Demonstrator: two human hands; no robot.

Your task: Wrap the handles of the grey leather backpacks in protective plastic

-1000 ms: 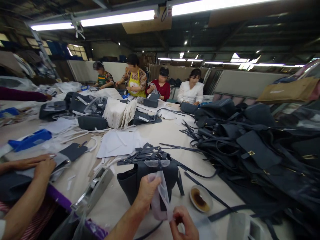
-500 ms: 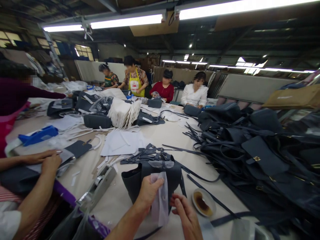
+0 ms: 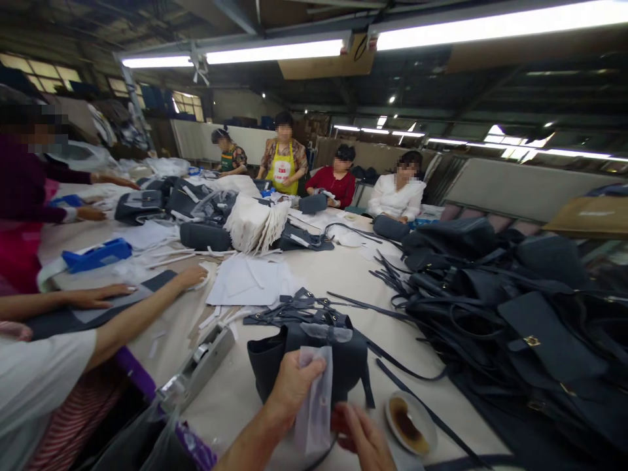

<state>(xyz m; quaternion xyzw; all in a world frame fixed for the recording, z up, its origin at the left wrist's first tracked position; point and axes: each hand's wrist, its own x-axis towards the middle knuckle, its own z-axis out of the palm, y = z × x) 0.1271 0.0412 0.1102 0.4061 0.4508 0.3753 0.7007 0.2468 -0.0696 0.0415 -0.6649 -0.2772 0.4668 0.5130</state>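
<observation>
A dark grey leather-look bag (image 3: 338,366) stands on the table in front of me, a strap and a buckled piece at its top. My left hand (image 3: 297,383) is closed on a strip of translucent white wrapping sheet (image 3: 314,412), thumb on top, hanging down before the bag. To the right of the sheet, my right hand (image 3: 360,432) has its fingers bent together near the bag's lower right side; whatever is in them is hidden. Another piece of translucent wrap (image 3: 326,332) covers the top of the bag.
A shallow dish of brown liquid (image 3: 409,422) sits right of my right hand. A large pile of dark bags (image 3: 530,314) fills the right side. A metal tape dispenser (image 3: 201,366) and white sheets (image 3: 250,281) lie leftward. A co-worker's arm (image 3: 147,307) reaches in at left; other people work across the table.
The view has turned slightly left. My right hand's fingers have come closer to the bag's lower side, while my left hand keeps the sheet. The left co-worker's arm has stretched forward.
</observation>
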